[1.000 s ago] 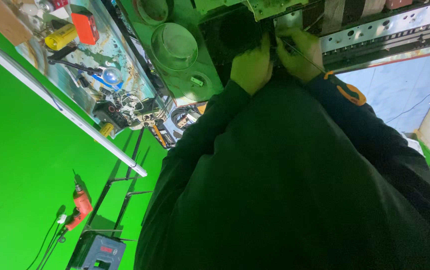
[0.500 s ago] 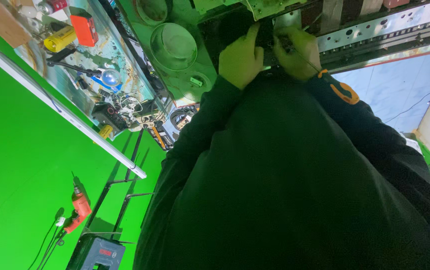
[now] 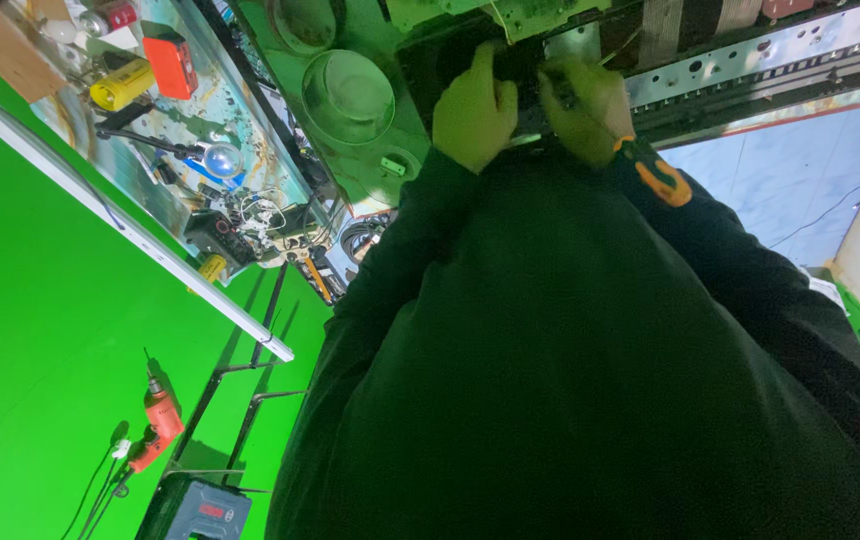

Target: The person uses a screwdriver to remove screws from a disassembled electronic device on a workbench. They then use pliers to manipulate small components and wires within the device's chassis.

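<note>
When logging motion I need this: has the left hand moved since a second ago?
Yes. The left hand shifted up the picture, toward the round bowl.

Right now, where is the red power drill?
In the head view, the red power drill is at the lower left on the green surface, just above the dark tool case and beside the black metal frame, far from both hands.
</note>
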